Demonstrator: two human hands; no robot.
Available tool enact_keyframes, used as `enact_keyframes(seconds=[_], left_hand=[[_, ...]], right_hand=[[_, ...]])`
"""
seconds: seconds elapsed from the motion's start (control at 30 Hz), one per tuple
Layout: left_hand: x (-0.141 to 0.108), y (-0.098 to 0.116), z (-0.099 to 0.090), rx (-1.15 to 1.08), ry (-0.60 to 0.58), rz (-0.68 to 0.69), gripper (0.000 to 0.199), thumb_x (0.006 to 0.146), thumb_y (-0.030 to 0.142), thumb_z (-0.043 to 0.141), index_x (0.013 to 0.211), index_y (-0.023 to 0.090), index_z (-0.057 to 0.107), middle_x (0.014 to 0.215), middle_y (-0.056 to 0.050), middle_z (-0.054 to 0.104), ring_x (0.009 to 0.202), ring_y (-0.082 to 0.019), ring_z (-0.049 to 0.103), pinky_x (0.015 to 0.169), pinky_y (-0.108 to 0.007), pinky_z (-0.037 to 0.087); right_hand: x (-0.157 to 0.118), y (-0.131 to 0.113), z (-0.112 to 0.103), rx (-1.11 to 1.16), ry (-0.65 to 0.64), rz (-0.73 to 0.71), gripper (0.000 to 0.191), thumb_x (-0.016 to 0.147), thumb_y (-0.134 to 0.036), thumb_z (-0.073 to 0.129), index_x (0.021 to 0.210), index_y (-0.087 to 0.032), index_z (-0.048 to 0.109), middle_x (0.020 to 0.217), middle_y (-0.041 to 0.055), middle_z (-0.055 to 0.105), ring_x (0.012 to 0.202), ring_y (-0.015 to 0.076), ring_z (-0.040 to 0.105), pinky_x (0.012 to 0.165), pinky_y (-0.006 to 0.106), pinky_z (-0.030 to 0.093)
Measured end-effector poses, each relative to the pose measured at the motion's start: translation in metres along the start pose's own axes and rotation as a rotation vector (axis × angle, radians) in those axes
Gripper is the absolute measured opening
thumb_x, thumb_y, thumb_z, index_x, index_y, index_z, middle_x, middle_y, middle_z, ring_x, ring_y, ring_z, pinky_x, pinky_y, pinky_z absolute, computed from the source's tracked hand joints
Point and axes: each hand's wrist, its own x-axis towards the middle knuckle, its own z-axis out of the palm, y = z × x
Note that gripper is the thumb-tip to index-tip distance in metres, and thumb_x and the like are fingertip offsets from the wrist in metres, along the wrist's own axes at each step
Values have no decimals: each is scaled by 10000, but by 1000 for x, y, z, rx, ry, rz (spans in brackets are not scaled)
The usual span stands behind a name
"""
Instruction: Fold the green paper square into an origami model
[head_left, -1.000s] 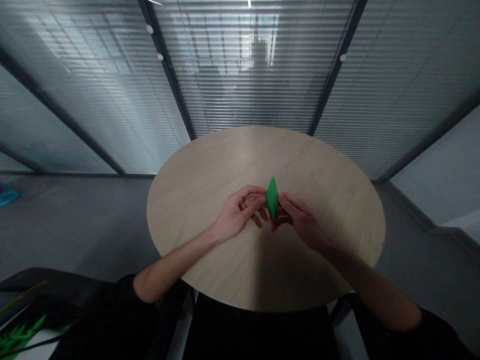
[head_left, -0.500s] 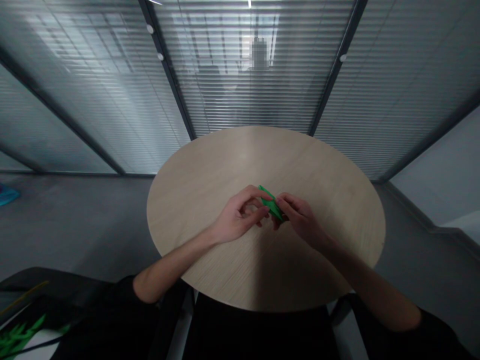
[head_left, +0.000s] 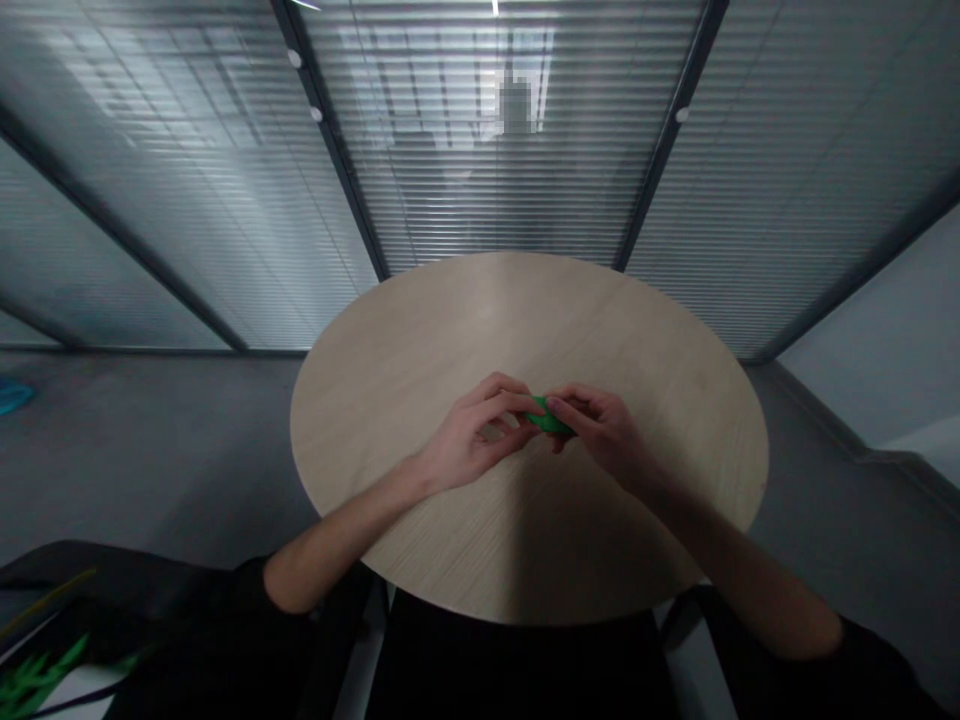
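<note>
My left hand (head_left: 469, 440) and my right hand (head_left: 600, 430) both grasp a small folded piece of green paper (head_left: 550, 416) in a tight pinch, with the fingers (head_left: 510, 396) curled around it. The paper is held over the middle of a round pale wooden table (head_left: 525, 320). I am pressing this folded paper, and a next fold calls for loosening the pinch first. My fingers hide most of the paper, so I cannot tell its exact shape or folds.
</note>
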Motion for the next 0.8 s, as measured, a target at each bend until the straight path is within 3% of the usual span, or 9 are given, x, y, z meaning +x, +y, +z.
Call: enact_keyframes(seconds=[0.2,0.3,0.4,0.6,0.8], left_hand=[[1,-3,-3,170,-12,118,135,964,222,666,1088,208,716,1213,-103,592,1118,-222,633,937,-396,586],[2,-2,-3,192,-42,125,156,984,226,641,1126,218,705,1212,-103,592,1104,-218,639,959,-414,576],[2,0,-1,131,-34,78,159,995,253,633,1135,214,698,1162,-96,605,1082,-214,645,956,-411,581],[-1,2,3,-60,-54,-119,196,1008,285,614,1169,190,674,1118,-95,628,944,-176,684,777,-299,620],[0,1,8,-264,-26,-236,167,967,300,676,1047,154,696,1036,-72,654,810,-145,711,719,-270,636]], right_hand=[[3,5,-2,-15,-47,22,352,850,-519,758,844,-169,721,693,10,689,531,107,616,487,233,515],[3,5,-2,-7,-52,33,353,842,-523,763,854,-173,722,705,10,698,525,108,619,480,235,521],[2,3,-1,12,-34,25,340,849,-510,761,873,-174,715,723,7,700,533,107,625,490,241,540],[-1,2,2,35,-11,-23,368,867,-496,752,1029,-213,582,654,-50,679,501,111,619,473,237,525],[-2,2,4,29,4,-73,333,893,-484,732,909,-220,530,674,-45,679,498,107,634,475,236,532]])
